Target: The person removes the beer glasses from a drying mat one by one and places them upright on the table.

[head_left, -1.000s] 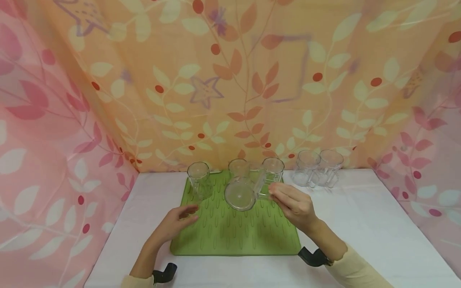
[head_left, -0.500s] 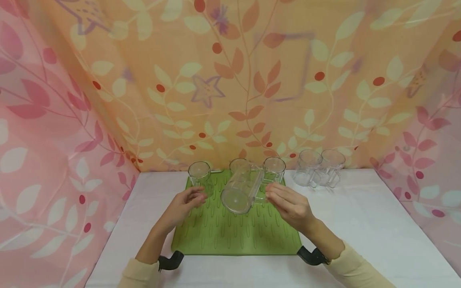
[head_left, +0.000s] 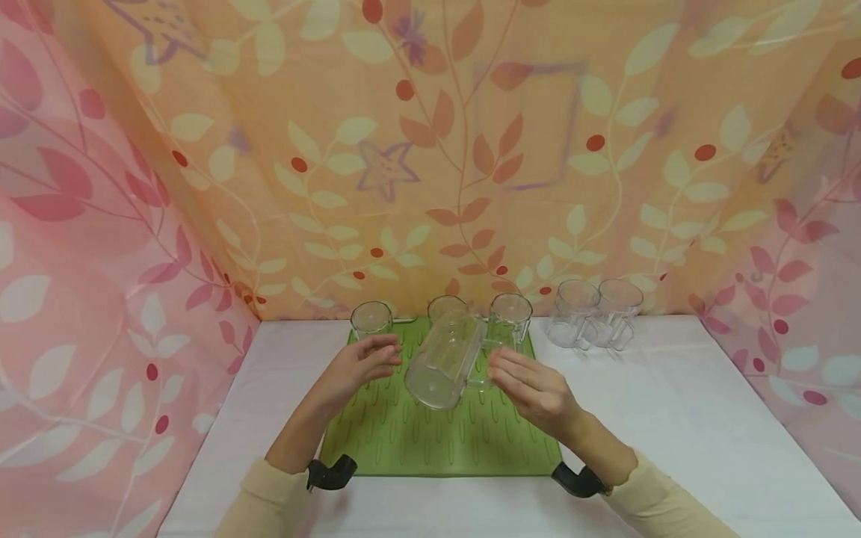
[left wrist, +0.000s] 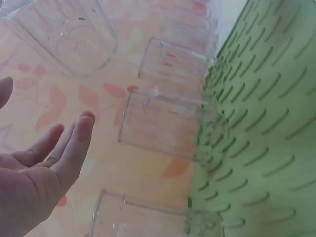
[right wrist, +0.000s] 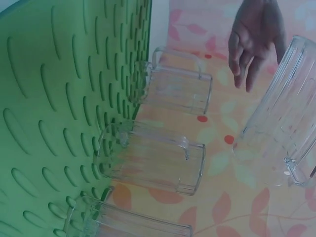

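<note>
A clear glass mug [head_left: 437,370] is held tilted above the green ribbed mat [head_left: 457,448], its base toward me. My right hand [head_left: 534,392] pinches its handle from the right. To the left of that mug, my left hand [head_left: 359,370] hovers with fingers stretched toward it, a small gap between them. In the left wrist view the left hand [left wrist: 44,177] has relaxed fingers and holds nothing; the tilted mug [left wrist: 74,42] is beyond it. The right wrist view has the mug [right wrist: 281,113] at its right edge, with the right hand out of sight.
Along the mat's back edge stand three more glass mugs: a left one [head_left: 371,320], a middle one [head_left: 447,305] partly hidden by the held mug, and a right one [head_left: 511,317]. Two mugs, one [head_left: 575,317] beside another [head_left: 619,314], stand on the white table [head_left: 673,418] at back right.
My left hand has moved up and right, closer to the held mug. That mug has shifted slightly left and down in my right hand, and more of its side now shows.
</note>
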Demonstrator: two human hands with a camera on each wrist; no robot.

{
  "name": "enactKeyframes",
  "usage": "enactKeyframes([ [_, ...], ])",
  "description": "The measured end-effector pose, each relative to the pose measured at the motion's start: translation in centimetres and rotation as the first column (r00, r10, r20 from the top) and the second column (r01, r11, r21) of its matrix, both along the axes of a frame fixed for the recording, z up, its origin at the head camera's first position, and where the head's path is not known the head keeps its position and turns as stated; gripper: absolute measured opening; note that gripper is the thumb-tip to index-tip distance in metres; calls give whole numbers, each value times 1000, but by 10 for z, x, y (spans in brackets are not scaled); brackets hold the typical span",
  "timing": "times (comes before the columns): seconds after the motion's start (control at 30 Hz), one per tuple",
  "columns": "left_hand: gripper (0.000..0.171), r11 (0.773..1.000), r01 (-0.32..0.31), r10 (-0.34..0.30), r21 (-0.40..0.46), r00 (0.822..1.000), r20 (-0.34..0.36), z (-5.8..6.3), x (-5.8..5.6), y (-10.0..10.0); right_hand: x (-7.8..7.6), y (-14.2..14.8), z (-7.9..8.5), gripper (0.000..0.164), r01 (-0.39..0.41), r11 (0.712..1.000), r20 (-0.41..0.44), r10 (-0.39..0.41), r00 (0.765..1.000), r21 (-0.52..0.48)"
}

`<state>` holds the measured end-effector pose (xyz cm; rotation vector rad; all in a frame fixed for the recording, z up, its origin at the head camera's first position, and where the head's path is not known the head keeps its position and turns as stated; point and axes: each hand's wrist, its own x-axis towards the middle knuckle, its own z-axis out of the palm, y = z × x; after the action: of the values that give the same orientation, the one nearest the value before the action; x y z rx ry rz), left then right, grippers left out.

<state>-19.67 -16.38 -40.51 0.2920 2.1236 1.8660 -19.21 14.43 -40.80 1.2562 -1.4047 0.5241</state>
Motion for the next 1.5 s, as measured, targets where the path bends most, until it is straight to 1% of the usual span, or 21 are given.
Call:
enactKeyframes([
  [0.07,58,1000,11,-11,19,1000,22,3,-2,3,0,-1,-1,18,4,1000,-14,-4,1000,9],
  [0.17,58,997,50,-52,56,997,48,4,-6,6,1,-2,-3,18,2,1000,-32,-1,999,20],
  [0.3,61,989,99,-108,105,991,83,2,-10,10,1,-3,-5,18,-6,999,-37,8,999,33],
  [0.37,63,986,112,-126,126,986,110,2,-11,14,2,-4,-5,19,-6,999,-36,8,999,39],
  [0.47,61,982,111,-135,153,979,153,0,-12,20,4,-6,-3,20,-2,999,-39,4,999,47],
  [0.6,64,978,130,-161,163,968,194,-2,-15,28,4,-7,-3,20,4,999,-46,-1,999,52],
  [0.67,67,974,153,-188,169,959,211,-4,-15,31,4,-7,-4,20,10,998,-51,-7,999,56],
  [0.73,70,966,179,-220,184,947,235,-5,-15,34,4,-7,-5,21,12,998,-55,-9,998,61],
  [0.93,76,933,234,-317,274,894,318,-10,-16,41,4,-6,-7,22,20,996,-61,-15,998,82],
  [1.03,77,930,235,-327,281,880,345,-11,-17,44,3,-6,-10,22,23,996,-62,-18,998,89],
  [1.07,78,931,237,-327,278,879,347,-11,-17,44,2,-5,-11,22,26,995,-64,-20,998,93],
  [1.3,78,950,203,-281,238,887,366,-14,-18,45,0,-3,-18,22,38,992,-64,-31,998,121],
  [1.5,77,953,180,-265,243,886,380,-15,-18,45,1,-5,-17,23,30,992,-56,-24,998,120],
])
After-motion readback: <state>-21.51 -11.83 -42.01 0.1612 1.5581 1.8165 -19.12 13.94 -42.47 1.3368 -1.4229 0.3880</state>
